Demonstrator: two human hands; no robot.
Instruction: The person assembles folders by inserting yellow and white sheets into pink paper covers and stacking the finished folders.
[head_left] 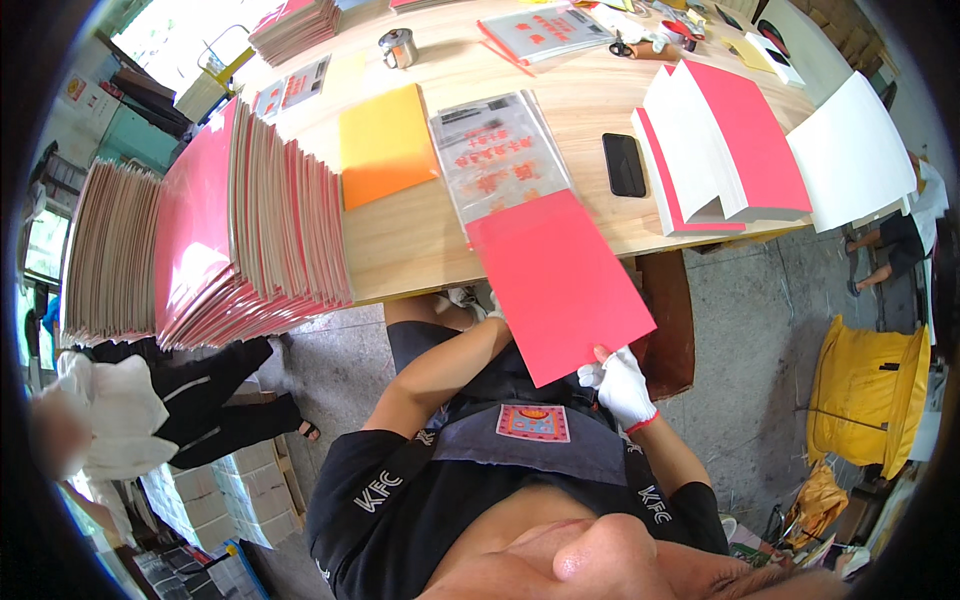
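Note:
My right hand, in a white glove, pinches the lower right corner of a red sheet. The sheet hangs tilted off the front edge of the wooden table, and its upper end lies over a clear plastic sleeve with red print. My left forearm runs up to the sheet's left edge. Only a sliver of white glove of my left hand shows there; the rest is hidden behind the sheet.
On the table are an orange sheet, a fanned stack of red-and-white folders, a black phone, red-and-white sheet piles, a metal mug and scissors. A yellow sack sits on the floor. Another person stands at the left.

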